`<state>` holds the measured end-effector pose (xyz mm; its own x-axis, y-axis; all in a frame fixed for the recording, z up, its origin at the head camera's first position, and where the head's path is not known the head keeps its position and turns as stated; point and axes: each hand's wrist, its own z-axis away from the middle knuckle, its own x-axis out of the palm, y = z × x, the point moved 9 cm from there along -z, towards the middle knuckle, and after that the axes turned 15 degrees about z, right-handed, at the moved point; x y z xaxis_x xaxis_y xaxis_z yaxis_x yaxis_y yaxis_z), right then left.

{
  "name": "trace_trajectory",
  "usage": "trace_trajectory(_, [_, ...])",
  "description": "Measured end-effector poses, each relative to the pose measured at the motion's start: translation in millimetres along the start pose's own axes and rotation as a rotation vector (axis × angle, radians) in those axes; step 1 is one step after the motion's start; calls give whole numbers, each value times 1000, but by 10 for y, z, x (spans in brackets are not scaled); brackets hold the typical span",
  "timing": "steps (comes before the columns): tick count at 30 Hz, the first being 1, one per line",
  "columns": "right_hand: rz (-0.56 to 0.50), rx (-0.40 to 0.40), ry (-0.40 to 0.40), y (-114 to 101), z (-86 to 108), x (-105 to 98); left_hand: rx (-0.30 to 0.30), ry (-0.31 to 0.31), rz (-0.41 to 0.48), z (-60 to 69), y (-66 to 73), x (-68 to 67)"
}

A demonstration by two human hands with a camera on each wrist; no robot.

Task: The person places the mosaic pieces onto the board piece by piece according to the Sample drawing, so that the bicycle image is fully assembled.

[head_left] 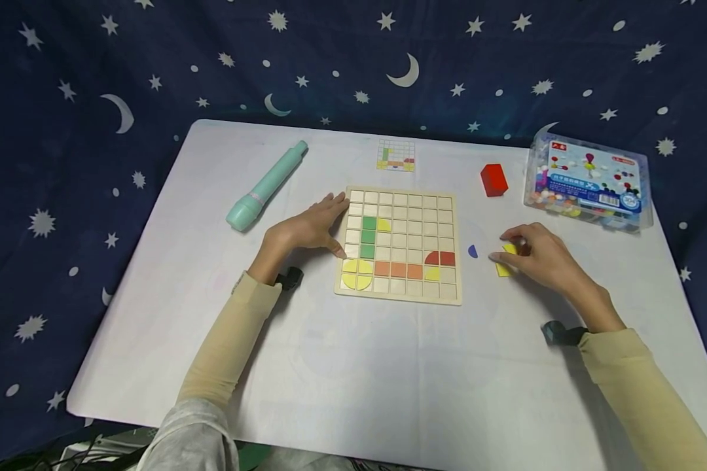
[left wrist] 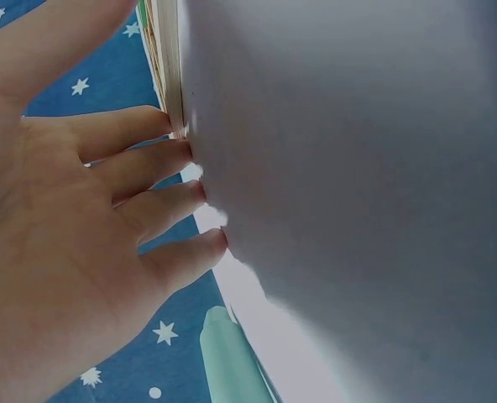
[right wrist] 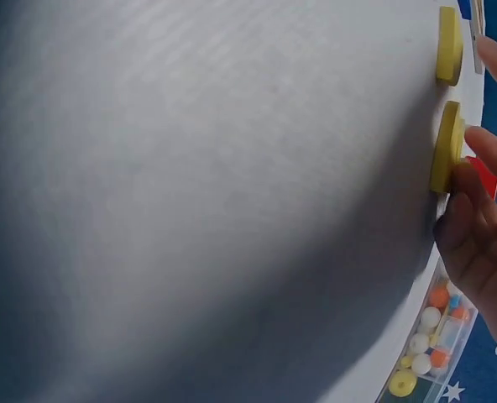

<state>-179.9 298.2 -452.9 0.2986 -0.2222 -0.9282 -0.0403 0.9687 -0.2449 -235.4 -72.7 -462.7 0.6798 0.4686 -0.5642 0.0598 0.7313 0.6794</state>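
Observation:
My left hand point(head_left: 312, 226) rests at the left edge of a wooden grid board point(head_left: 400, 300), its fingers spread. In the left wrist view the fingertips point(left wrist: 181, 151) meet the board's side and the table. On the board lie green, yellow, orange and red pieces, including a yellow circle of quarter pieces point(head_left: 349, 281). Right of the board my right hand point(head_left: 539, 255) reaches over two yellow pieces point(right wrist: 447, 151) lying on the table. Its index finger touches or nearly touches one; the thumb is near the other. A small blue piece point(head_left: 472, 251) lies between board and hand.
A small printed pattern card point(head_left: 396, 156) lies behind the board. A red block point(head_left: 494, 180) and a clear plastic box point(head_left: 589, 183) of colourful balls stand at the back right. A teal cylinder with a wider end point(head_left: 268, 186) lies at the left.

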Motion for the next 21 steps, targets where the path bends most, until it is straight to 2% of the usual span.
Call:
trace_trajectory(7, [27,-24,-14,14,-14,9,-14,8,-5,-8,-12,-9])
trace_trajectory(21, [22,1,-52,71,-22,3,-11,0,-4,-30,-3,6])
